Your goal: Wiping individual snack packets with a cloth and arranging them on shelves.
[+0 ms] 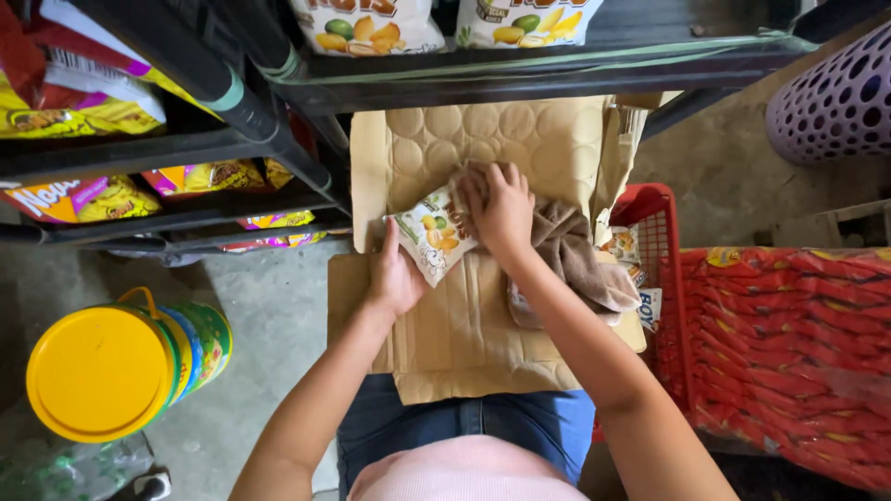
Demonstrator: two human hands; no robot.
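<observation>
We are pinching the lower left edge of a snack packet (432,234) with our left hand (397,276), fingers curled narrow around it. Our right hand (499,206) is pressing flat on its upper right end, fingers spread on a brown cloth (575,255). The packet is lying mid-frame on cardboard (464,343), long axis tilting up-right. The right palm is hiding its top; the red basket (661,232) is partly covered.
</observation>
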